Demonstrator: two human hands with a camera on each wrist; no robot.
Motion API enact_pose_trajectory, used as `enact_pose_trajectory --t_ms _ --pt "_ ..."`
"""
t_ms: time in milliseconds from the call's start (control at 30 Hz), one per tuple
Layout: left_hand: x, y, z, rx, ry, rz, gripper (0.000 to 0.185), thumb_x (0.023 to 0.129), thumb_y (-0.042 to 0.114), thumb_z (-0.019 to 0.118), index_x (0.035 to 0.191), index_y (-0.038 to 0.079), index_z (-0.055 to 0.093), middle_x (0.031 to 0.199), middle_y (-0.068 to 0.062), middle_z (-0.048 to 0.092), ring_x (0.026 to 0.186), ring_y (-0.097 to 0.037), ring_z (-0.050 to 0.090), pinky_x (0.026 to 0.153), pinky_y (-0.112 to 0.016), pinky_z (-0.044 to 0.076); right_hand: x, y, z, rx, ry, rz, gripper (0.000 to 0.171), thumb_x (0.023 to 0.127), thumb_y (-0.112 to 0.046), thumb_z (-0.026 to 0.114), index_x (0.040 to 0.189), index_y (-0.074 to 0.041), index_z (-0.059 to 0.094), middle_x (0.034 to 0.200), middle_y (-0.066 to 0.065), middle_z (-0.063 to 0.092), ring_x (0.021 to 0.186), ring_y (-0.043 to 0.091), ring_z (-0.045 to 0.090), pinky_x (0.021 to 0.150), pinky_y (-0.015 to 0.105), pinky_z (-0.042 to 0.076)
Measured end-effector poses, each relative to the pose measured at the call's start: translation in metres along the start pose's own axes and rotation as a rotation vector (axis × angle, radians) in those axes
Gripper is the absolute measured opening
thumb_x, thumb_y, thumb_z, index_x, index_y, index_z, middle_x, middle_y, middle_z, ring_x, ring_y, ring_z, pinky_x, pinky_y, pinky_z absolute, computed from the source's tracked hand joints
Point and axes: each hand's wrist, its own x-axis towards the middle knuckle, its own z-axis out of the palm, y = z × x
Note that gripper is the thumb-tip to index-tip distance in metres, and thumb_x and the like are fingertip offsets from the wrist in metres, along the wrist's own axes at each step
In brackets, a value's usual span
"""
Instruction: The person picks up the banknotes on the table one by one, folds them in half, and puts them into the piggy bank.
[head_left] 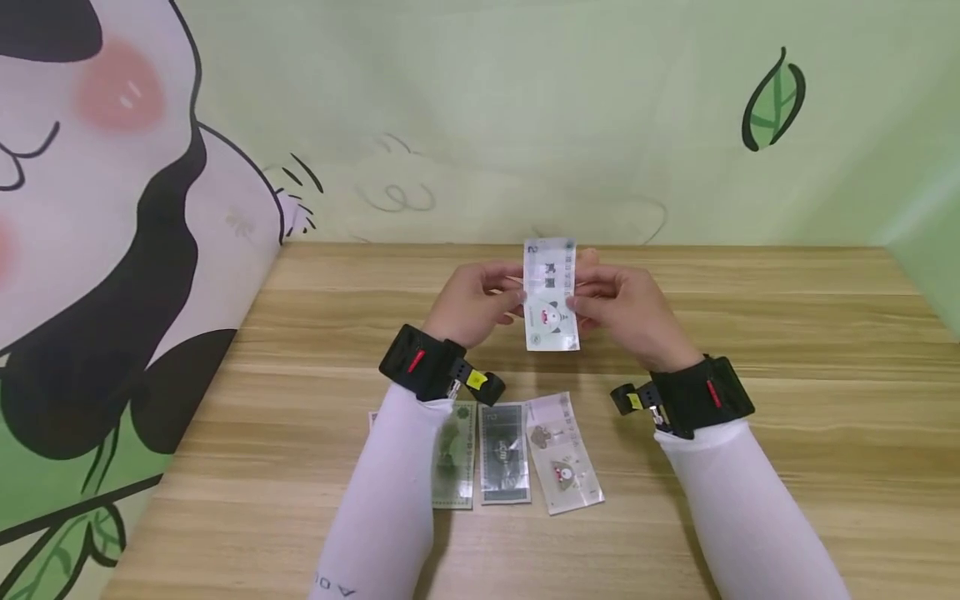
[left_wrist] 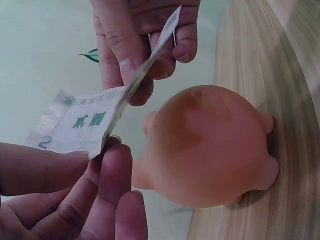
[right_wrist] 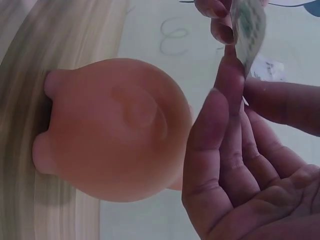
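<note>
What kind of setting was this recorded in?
Probably a children's play corner or staged booth: a cartoon panda mural covers the left wall, and a note with a cartoon face lies on a wood-grain table.

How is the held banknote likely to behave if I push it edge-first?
The banknote will probably buckle: the left wrist view shows it thin and bent between the left hand and right hand. Such a thin sheet is likely very light. Its faint sheen suggests it may slip slightly.
</note>
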Motion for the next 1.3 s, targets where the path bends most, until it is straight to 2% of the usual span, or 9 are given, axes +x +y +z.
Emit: enact_pose_trajectory --t_ms 167,367,533,767,900,1167,1300 --pt "0.0008 0.0002 0.0005 -0.013 -0.003 -0.001 0.030 0.102 0.002 0.061 0.131 -0.001 0.066 0.113 -0.020 0.075 0.098 -0.037 0.075 0.082 -0.035 0.065 0.0002 -0.0006 0.0001 -0.010 0.037 -0.003 0.031 0.098 -0.003 0.067 0.128 0.007 0.065 0.116 0.024 0.069 0.082 0.008 0.068 0.071 0.022 0.061" --pt "0.0003 -0.0005 0.0016 -0.034 -0.003 -0.012 0.028 0.102 0.001 0.060 0.129 -0.002 0.067 0.113 -0.020 0.074 0.091 -0.029 0.073 0.081 -0.033 0.065 0.0003 -0.0006 -0.0001 -0.035 0.050 0.004 0.033 0.099 -0.004 0.066 0.131 0.003 0.065 0.119 0.022 0.069 0.093 0.012 0.067 0.074 0.020 0.060" --pt "0.0004 -0.0018 0.0022 -0.059 0.007 -0.018 0.028 0.102 0.001 0.060 0.129 -0.002 0.066 0.112 -0.021 0.074 0.090 -0.027 0.072 0.082 -0.035 0.065 0.0003 -0.0002 -0.0009 -0.039 0.055 0.007 0.034 0.100 -0.004 0.066 0.133 0.002 0.064 0.121 0.022 0.069 0.097 0.013 0.066 0.076 0.018 0.059" --pt "0.0016 -0.0021 0.0053 -0.106 0.020 -0.032 0.030 0.101 -0.002 0.061 0.131 -0.002 0.064 0.111 -0.022 0.073 0.085 -0.024 0.072 0.087 -0.041 0.065 -0.0012 0.0007 -0.0023 -0.013 0.064 0.004 0.034 0.098 -0.002 0.067 0.132 0.002 0.063 0.123 0.023 0.070 0.100 0.013 0.068 0.082 0.022 0.061" --pt "0.0019 -0.0015 0.0063 -0.122 0.018 -0.029 0.029 0.101 -0.003 0.060 0.130 -0.002 0.063 0.109 -0.023 0.073 0.081 -0.021 0.070 0.086 -0.041 0.065 -0.0011 0.0019 -0.0027 -0.003 0.074 0.000 0.038 0.098 0.000 0.067 0.135 -0.001 0.061 0.123 0.023 0.071 0.098 0.010 0.069 0.078 0.020 0.060" --pt "0.0006 -0.0001 0.0058 -0.169 0.027 -0.029 0.029 0.102 -0.003 0.059 0.130 0.004 0.063 0.105 -0.021 0.074 0.078 -0.019 0.069 0.077 -0.031 0.065 0.0009 0.0028 -0.0043 0.024 0.082 -0.010 0.037 0.098 0.003 0.065 0.134 -0.003 0.059 0.121 0.022 0.072 0.095 0.006 0.071 0.074 0.021 0.059" --pt "0.0016 -0.0002 0.0065 -0.192 0.029 -0.019 0.029 0.102 -0.004 0.058 0.129 0.004 0.063 0.104 -0.021 0.073 0.077 -0.019 0.069 0.079 -0.034 0.065 0.0002 0.0022 -0.0057 0.018 0.081 -0.011 0.034 0.099 0.001 0.064 0.132 -0.002 0.059 0.123 0.022 0.070 0.098 0.009 0.070 0.076 0.020 0.059"
